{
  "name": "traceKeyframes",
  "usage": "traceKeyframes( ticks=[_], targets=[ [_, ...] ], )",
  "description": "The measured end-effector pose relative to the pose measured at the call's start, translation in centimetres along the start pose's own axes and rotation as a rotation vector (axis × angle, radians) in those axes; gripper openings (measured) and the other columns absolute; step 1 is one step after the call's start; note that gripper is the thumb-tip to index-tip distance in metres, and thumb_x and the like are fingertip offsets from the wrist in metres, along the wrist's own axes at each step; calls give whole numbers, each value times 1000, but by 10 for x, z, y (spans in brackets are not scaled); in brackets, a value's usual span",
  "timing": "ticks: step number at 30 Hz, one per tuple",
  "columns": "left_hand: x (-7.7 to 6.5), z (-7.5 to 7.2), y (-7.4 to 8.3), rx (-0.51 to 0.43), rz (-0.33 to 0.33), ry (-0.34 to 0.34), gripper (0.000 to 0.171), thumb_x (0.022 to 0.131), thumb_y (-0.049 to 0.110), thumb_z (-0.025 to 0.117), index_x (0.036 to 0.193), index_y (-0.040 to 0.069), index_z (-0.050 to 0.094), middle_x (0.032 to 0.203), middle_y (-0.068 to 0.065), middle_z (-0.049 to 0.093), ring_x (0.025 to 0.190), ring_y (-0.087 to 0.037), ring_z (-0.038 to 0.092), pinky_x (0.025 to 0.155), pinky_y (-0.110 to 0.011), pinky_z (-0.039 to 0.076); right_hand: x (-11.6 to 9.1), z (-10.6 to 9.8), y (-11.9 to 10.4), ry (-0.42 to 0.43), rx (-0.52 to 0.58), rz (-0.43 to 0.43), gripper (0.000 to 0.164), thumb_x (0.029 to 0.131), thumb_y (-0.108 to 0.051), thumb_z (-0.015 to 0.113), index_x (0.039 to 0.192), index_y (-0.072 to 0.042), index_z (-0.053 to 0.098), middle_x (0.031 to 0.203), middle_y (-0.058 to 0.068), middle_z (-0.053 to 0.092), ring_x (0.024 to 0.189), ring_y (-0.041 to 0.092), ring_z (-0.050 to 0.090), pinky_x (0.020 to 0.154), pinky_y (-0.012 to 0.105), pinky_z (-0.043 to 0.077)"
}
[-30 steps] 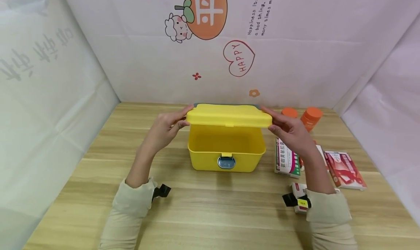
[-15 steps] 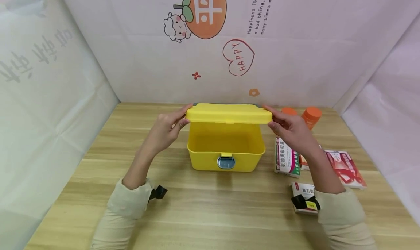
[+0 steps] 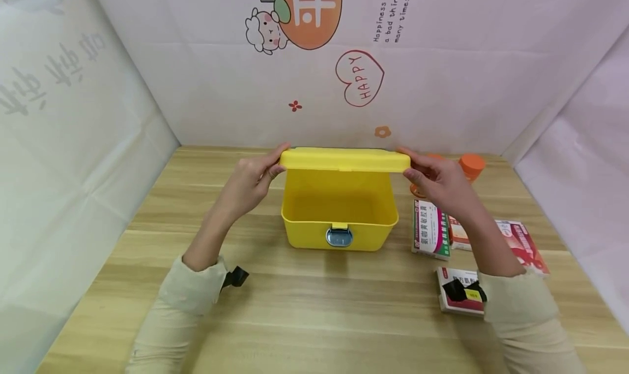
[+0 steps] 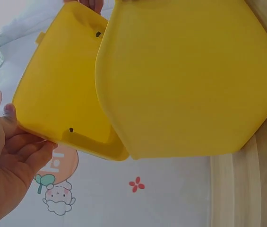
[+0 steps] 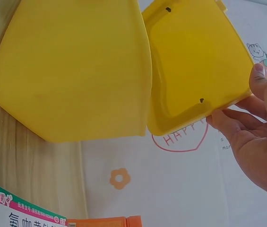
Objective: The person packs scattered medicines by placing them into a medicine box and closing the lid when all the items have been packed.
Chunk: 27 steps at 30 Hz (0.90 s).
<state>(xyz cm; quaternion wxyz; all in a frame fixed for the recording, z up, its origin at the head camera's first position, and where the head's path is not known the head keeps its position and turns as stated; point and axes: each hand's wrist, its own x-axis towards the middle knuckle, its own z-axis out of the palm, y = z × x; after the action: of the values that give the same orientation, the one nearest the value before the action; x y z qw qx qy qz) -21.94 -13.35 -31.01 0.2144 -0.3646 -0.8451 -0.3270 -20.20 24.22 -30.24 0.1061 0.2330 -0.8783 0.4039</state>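
A yellow plastic storage box (image 3: 302, 237) with a grey front latch (image 3: 339, 237) stands on the wooden table. Its hinged lid (image 3: 344, 160) is raised, and the bare yellow inside shows below it. At the lid's left front corner, my left hand (image 3: 245, 185) grips the edge between thumb and fingers. My right hand (image 3: 444, 185) holds the opposite corner the same way. Both wrist views show the lid's underside (image 4: 62, 80) tilted away from the box, with the thumb on the front edge and the fingers behind.
Right of the box lie a green-and-purple medicine carton (image 3: 429, 229), a white-and-red carton (image 3: 459, 295) and a red packet (image 3: 523, 243). Orange-capped bottles (image 3: 472, 165) stand behind my right hand, partly hidden. A white printed cloth (image 3: 221, 101) hangs behind the table.
Both hands have lifted the lid's front edge a little higher, widening the gap above the box. My right forearm has swung outward to the right. The head view has tipped slightly down.
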Motion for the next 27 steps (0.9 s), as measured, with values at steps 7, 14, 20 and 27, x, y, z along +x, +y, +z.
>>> traceKeyframes(
  ticks=[7,14,20,27],
  targets=[
    [7,-1,0,12,-16,0,45,97,5,59,139,-8,52,113,-21,72,74,-23,62,72,-33,57,6,-5,-3,13,32,46,43,100,-19,60,143,-12,56,99,-26,64,57,12,42,46,22,38],
    [12,-3,1,17,-7,12,43,97,4,58,138,-10,53,119,-24,70,88,-29,72,80,-38,61,11,-8,-8,-4,10,94,43,101,-23,58,143,-15,56,104,0,73,57,15,40,47,22,38],
    [16,-6,1,30,6,19,43,97,3,58,138,-9,53,125,-25,67,92,-31,74,80,-38,61,17,-12,-11,-17,-9,120,42,102,-24,57,143,-14,56,128,17,68,68,15,49,55,18,42],
    [19,-7,0,18,8,18,42,98,4,57,138,-8,54,126,-25,66,87,-30,73,78,-37,62,19,-15,-12,-39,-9,137,43,101,-22,58,143,-13,55,128,18,68,65,16,46,58,17,44]
  ],
)
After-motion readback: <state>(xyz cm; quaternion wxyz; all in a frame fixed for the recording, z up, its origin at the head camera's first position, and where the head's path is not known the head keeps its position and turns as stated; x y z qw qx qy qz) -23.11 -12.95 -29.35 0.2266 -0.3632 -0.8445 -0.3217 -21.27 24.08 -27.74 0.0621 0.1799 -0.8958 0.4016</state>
